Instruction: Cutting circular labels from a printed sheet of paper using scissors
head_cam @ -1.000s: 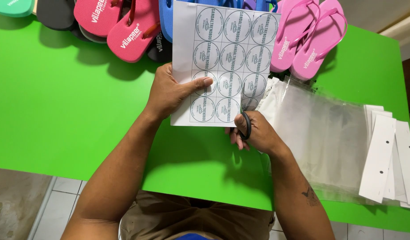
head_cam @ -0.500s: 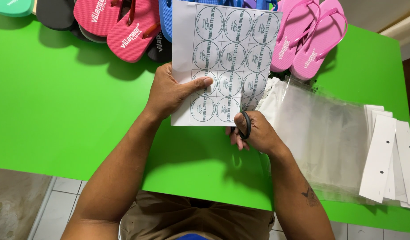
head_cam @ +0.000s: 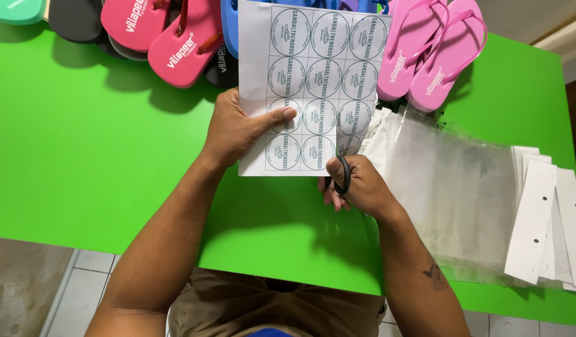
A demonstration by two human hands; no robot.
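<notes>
Sticker sheet (head_cam: 307,81) is lifted above the green worktop (head_cam: 82,156), pinched at its lower edge by the left hand (head_cam: 238,131) to stay taut for cutting. Right hand (head_cam: 356,184) fingers are closed through the black scissors (head_cam: 343,171), blades mostly hidden behind the paper.

I have both bare forearms reaching forward. My left hand (head_cam: 241,131) is turned palm inward, thumb stretched flat rightward, fingers curled behind in a pinch. My right hand (head_cam: 353,184) sits just right, lower, fist-like, thumb hooked through a loop.
</notes>
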